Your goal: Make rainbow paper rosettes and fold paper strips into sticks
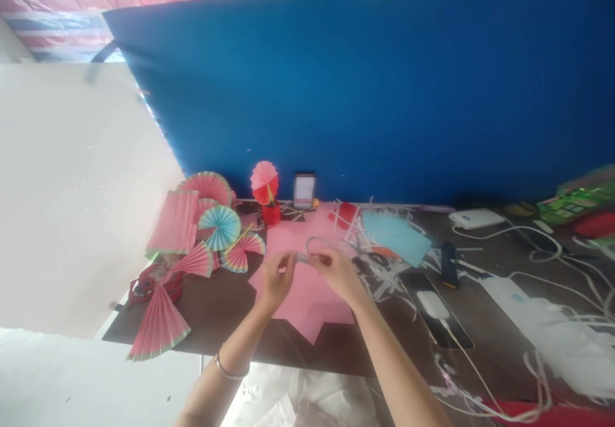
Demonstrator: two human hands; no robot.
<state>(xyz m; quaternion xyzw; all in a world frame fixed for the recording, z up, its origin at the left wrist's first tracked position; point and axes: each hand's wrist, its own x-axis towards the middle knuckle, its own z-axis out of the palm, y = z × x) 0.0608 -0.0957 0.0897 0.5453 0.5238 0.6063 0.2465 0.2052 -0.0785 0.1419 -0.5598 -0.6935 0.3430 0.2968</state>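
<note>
My left hand (278, 278) pinches one end of a short, pale grey strip (302, 258) between thumb and fingertips. At its other end, my right hand (339, 273) is closed with the fingers pressed together. A thin grey ring (316, 239) shows just behind the right fingers; whether it joins the strip I cannot tell. Both hands are over large pink paper sheets (312, 305) with pointed corners. Beyond the right hand lie scissors (356, 248), partly hidden among scraps.
Pleated paper fans (220, 227) crowd the left side, one hanging over the front edge. A red pot (271, 214) with a paper flower stands at the back. Blue paper (396, 236), white paper strips (387, 273), a phone (461, 334) and cables lie at right.
</note>
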